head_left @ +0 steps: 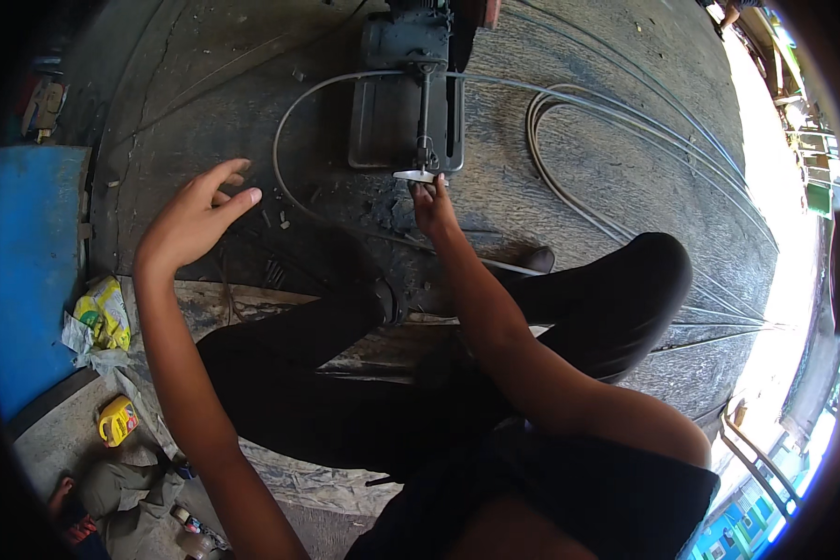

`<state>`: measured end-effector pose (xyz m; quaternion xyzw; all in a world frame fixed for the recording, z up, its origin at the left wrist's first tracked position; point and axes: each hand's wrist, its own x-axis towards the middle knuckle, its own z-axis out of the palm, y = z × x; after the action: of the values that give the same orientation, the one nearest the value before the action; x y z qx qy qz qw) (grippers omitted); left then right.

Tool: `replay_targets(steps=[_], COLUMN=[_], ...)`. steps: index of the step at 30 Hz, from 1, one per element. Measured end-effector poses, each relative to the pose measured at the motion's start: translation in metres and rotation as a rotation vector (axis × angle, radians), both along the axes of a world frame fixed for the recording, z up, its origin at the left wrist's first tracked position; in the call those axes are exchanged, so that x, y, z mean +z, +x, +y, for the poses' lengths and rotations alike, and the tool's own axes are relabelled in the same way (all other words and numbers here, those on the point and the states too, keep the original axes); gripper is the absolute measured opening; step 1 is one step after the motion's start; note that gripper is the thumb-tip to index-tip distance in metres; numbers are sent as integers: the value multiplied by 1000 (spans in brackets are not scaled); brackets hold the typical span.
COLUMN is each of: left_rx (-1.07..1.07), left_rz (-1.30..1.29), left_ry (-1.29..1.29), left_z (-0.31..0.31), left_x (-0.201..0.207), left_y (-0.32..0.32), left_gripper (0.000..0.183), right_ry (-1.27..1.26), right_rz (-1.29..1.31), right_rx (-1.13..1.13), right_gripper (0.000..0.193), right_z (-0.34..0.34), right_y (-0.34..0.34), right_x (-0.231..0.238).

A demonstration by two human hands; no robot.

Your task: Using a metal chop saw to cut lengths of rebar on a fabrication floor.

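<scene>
A metal-cutting chop saw (406,47) stands on the ground at the top middle, with a dark flat base (375,140). A screw rod (426,107) runs along the base toward me and ends in a pale metal crank handle (414,175). My right hand (431,207) reaches forward with its fingers closed on that handle. My left hand (191,219) hangs in the air left of the saw, fingers apart and holding nothing. A thin grey rod (285,126) passes across the saw and bends round in a loop between it and my left hand.
More grey rods (555,182) lie coiled and stretched out on the right. Small offcuts (283,222) litter the ground near my feet. On the left are a blue panel (33,271), a yellow bag (103,313) and a yellow container (118,420). Another person (75,513) is partly visible at lower left.
</scene>
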<state>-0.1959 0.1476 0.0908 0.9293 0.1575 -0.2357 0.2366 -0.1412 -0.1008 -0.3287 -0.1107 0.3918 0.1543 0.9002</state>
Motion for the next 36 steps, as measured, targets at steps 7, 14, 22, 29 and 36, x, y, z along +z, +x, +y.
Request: replay_targets(steps=[7,14,22,29,36], left_rx=[-16,-21,3,13,-5], left_rz=[-5,-28,-41,-60,-78], left_ry=[19,7,-20,-9,14], left_z=[-3,-3,4,11,11], left_x=[4,6,8,8,10], left_y=[3,1,-3,-11,-13], left_gripper=[59,63,63,65,66], right_ry=[-1837,-1916,-1957,-1964,-1871], right_rz=[-677,-479,-525,-460,-378], right_rx=[644,1017,992,1114,981], right_gripper=[43,34,29,20,41], right_z=[-9,2,5,17,17], right_y=[-12,-7,-14,-4,17], right_x=[52,84,89,82,81])
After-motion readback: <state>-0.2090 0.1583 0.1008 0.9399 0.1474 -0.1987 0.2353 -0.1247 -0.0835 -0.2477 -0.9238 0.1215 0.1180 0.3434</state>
